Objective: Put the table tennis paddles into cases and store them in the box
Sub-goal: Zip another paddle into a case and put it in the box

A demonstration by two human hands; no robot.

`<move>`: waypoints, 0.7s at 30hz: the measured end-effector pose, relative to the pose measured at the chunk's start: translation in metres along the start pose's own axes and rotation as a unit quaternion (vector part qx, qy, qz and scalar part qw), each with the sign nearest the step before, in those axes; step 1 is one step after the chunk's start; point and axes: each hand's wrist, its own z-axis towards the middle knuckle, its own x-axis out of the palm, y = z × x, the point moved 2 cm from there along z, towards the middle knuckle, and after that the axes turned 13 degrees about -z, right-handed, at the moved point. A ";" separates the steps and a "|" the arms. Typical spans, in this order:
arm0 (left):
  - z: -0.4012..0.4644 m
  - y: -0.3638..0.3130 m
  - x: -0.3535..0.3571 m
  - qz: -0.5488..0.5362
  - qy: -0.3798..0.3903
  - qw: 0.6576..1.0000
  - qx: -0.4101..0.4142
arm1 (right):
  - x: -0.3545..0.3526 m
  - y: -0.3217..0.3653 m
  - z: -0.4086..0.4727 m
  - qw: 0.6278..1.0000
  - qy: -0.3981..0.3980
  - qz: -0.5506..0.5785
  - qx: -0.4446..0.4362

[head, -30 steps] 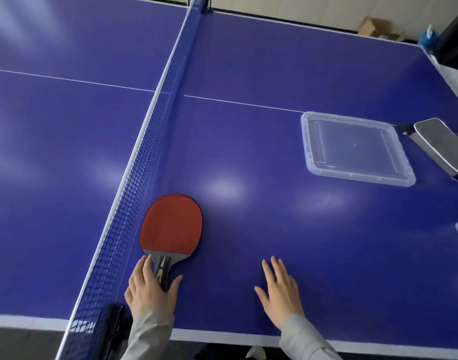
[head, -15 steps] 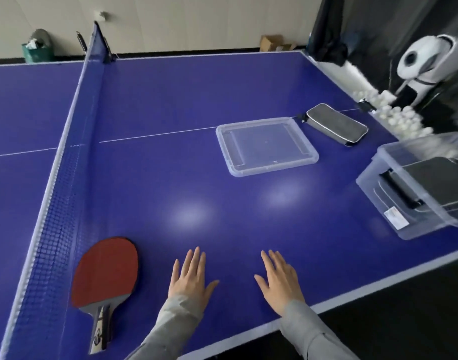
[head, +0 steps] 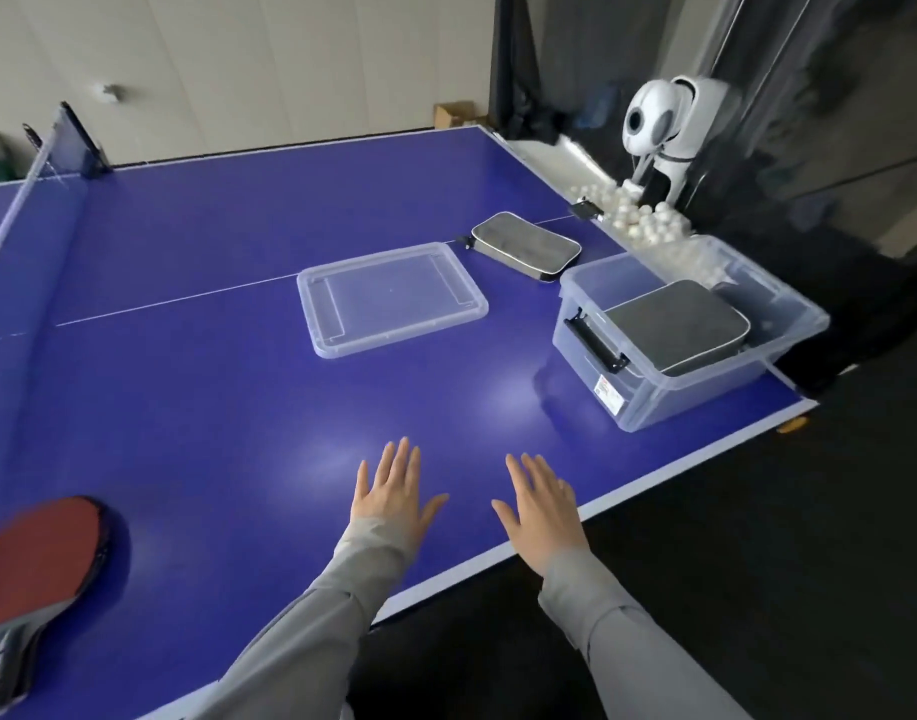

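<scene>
A red-faced paddle with a dark handle lies on the blue table at the far lower left. My left hand and my right hand are spread flat above the table's near edge, fingers straight, holding nothing. A clear plastic box stands at the right corner with a grey paddle case lying inside it. A second grey case rests on the table behind the box. The box's clear lid lies flat in the middle of the table.
The net crosses the table at the far left. A white ball machine stands past the right end, with several white balls in a tray beside it. Dark floor lies beyond the table's near edge.
The view has swung to the right. My left hand came off the paddle's handle and now lies beside my right hand. The paddle stayed in place on the table.
</scene>
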 end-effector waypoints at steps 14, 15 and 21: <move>0.074 -0.220 -0.022 -0.017 -0.031 0.996 0.086 | -0.039 -0.220 -0.015 0.989 -0.066 0.003 0.133; 0.083 -0.231 -0.024 -0.019 -0.031 0.995 0.089 | -0.042 -0.234 -0.011 0.988 -0.068 0.002 0.140; 0.158 -0.292 -0.029 -0.047 -0.053 0.993 0.096 | -0.065 -0.308 0.034 0.987 -0.082 -0.015 0.141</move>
